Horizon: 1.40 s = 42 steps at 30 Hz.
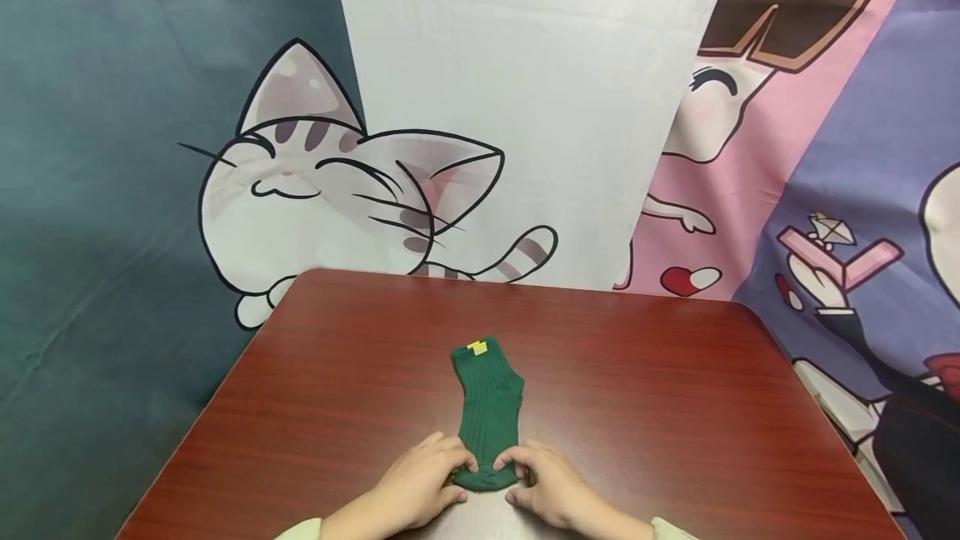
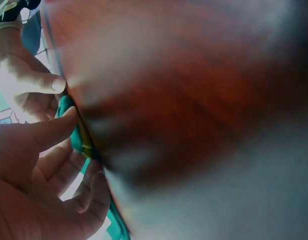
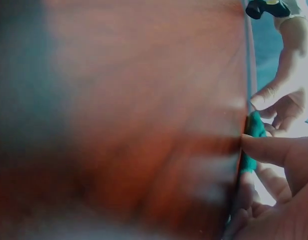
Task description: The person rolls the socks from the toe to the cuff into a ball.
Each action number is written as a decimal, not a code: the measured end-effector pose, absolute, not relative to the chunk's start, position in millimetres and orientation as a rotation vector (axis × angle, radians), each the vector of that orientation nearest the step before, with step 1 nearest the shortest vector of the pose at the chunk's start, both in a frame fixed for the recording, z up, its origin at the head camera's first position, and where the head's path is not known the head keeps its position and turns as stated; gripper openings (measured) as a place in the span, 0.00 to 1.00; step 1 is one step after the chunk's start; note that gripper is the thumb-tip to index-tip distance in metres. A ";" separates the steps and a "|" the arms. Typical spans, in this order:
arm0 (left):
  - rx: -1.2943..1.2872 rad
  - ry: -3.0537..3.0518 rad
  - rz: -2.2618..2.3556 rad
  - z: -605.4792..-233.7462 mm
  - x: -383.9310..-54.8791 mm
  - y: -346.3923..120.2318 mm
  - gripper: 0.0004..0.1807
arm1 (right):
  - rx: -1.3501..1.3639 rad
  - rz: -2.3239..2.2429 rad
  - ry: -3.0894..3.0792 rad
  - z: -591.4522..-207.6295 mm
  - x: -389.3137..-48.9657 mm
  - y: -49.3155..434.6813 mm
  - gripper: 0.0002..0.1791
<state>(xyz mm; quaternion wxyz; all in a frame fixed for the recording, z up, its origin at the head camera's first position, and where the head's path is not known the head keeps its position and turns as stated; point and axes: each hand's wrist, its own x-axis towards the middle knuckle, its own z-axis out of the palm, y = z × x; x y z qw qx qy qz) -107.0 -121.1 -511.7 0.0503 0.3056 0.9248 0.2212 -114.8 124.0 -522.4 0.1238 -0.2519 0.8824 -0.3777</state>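
On the red-brown wooden table (image 1: 637, 382), near its front edge and about midway across, lay one dark green ribbed sock (image 1: 489, 407), stretched away from the person with its cuff at the far end. A single small yellow tag (image 1: 477, 347) sat on that cuff. The sock looked flat and smooth, narrowing a little at the ankle, with lengthwise ribs running down it and its toe end rounded at the near end.

Left of the sock's toe end, the left hand (image 1: 420, 486) rested on the table, its thumb and fingertips curled in and pinching the sock's near left corner. In the left wrist view that hand (image 2: 38, 185) filled the lower left, thumb stretched toward a strip of green fabric against the table edge; much of that picture was blurred.

Right of the sock's toe end, the right hand (image 1: 551, 486) mirrored it, thumb and forefinger closed on the near right corner of the same sock. The right wrist view showed this hand (image 3: 279, 170) with a finger pressed on the green fabric, the rest a blur of brown.

Two hands were in view, each with a pale sleeve cuff at the bottom edge. Behind the table, beyond the sock, hung printed cloths: one cartoon cat (image 1: 322, 190) to the left, pink and purple cartoon figures (image 1: 810, 190) to the right.
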 end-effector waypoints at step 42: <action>0.819 3.000 0.554 -519.2 -120.7 -109.6 0.10 | -0.526 -0.950 2.617 -515.3 -136.3 113.5 0.11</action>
